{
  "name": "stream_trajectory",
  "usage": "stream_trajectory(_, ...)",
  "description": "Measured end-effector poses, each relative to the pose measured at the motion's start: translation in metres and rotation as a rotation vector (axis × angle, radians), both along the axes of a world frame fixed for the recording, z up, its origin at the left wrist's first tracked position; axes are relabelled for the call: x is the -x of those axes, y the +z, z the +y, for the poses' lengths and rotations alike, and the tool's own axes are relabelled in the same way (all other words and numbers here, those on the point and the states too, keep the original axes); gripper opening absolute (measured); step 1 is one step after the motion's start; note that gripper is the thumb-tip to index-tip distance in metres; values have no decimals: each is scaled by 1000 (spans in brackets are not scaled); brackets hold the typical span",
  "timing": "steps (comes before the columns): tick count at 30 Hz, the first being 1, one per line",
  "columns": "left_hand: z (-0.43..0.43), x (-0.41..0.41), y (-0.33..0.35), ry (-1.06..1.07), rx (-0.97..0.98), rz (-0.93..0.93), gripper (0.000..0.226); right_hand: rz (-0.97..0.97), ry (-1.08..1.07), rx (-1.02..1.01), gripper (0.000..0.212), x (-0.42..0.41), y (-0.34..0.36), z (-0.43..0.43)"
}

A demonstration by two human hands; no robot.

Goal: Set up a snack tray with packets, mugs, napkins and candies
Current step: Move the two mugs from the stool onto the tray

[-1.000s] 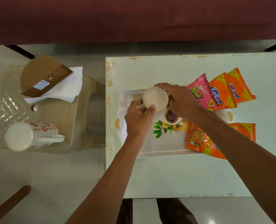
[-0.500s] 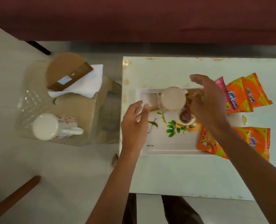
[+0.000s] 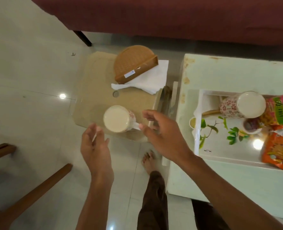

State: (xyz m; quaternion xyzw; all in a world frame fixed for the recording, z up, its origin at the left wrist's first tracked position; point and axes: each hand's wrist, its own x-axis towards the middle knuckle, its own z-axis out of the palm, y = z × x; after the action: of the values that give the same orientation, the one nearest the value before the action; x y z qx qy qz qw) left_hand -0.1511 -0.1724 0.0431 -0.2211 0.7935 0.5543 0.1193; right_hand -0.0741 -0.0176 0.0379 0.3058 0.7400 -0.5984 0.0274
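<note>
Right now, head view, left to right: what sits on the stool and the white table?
Mug on the stool → brown napkin holder → white napkins → tray → mug on the tray → snack packets.

Print on a snack packet

The pink-and-green snack packet (image 3: 280, 107) at the right edge reads "50" and "FREE" on its green band; its large yellow lettering is cut off, and the white sticker (image 3: 129, 73) on the brown holder is too blurred to read.
</note>
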Motion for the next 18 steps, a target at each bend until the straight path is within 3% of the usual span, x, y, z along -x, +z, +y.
stream_trajectory(4, 1, 22, -15, -176, -114, -116, 35, -18, 90, -21, 59, 31, -13, -26)
stream_trajectory(8, 4, 28, -25, -320, -86, -133, 33, -24, 102, -57, 55, 41, -17, -35)
stream_trajectory(18, 25, -4, 7, -344, -71, -79, 33, -31, -16, -124, 54, 8, 5, -27)
